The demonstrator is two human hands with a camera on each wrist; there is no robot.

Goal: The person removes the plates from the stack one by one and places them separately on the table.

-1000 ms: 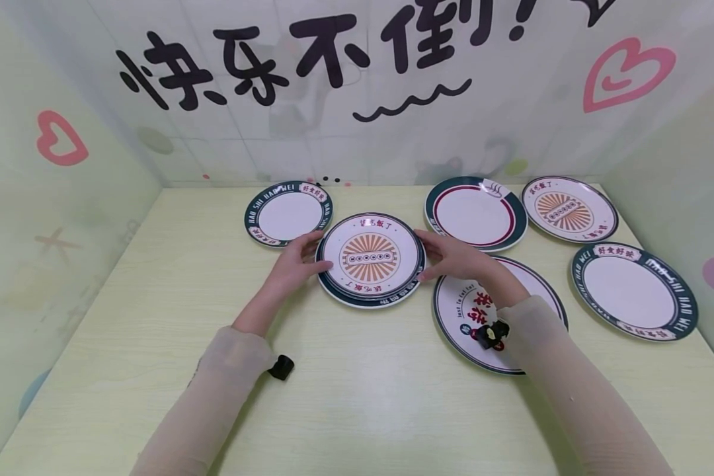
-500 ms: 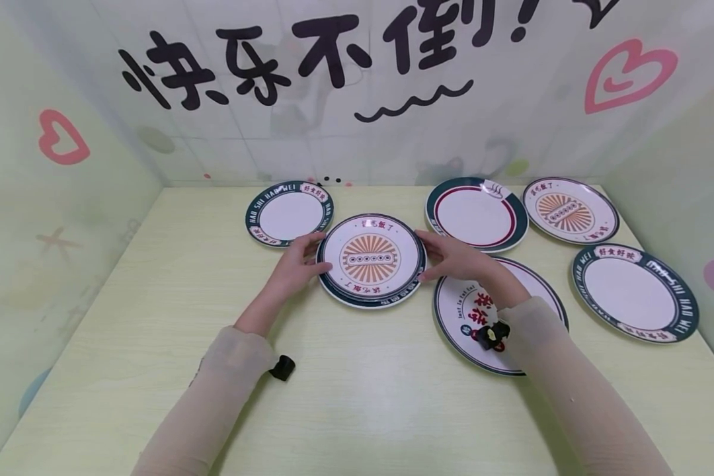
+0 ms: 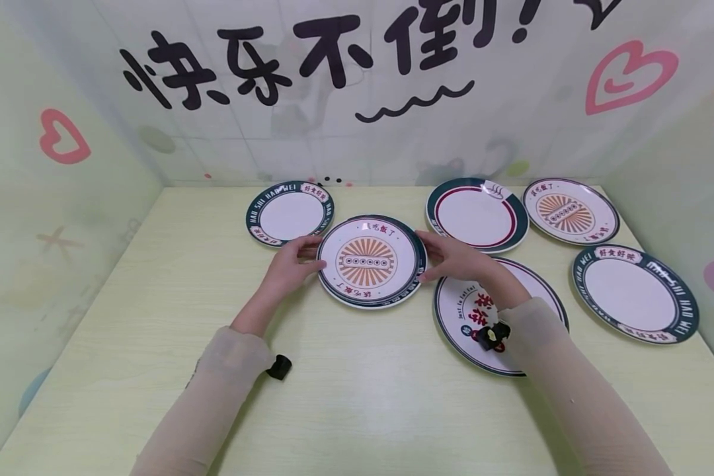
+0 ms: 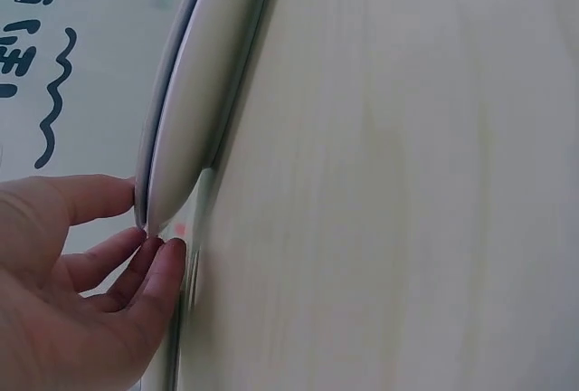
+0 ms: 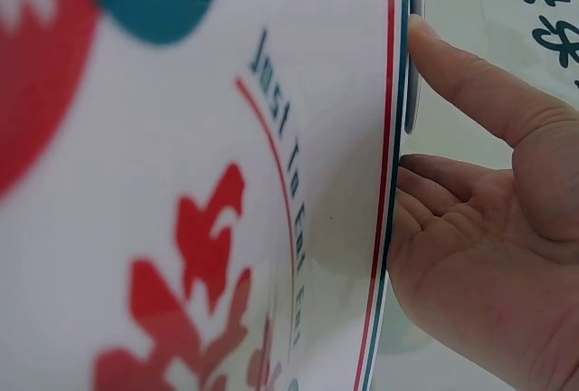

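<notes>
In the middle of the table, a white plate with an orange sunburst [image 3: 365, 262] lies stacked on a plate with a dark green rim [image 3: 421, 264]. My left hand [image 3: 288, 270] holds the stack's left edge; the left wrist view has its thumb against the upper rim and the fingers under the lower plate [image 4: 194, 101]. On the opposite side, my right hand [image 3: 457, 256] grips the stack's edge with its thumb on the rim. In the right wrist view, a large plate with red lettering [image 5: 335, 165] hides part of those fingers.
Under my right forearm lies the large red-lettered plate [image 3: 458, 324]. Behind stand a green-rimmed plate [image 3: 290, 216] at left and a red-ringed plate [image 3: 476, 215] at right. Another sunburst plate [image 3: 571, 231] and an oval-looking green-rimmed plate [image 3: 631, 294] lie far right, near the wall [image 3: 678, 198].
The sunburst plate has slid slightly left on the plate below, so more green rim shows at right. My left hand has shifted a little left; the right hand has stayed put.
</notes>
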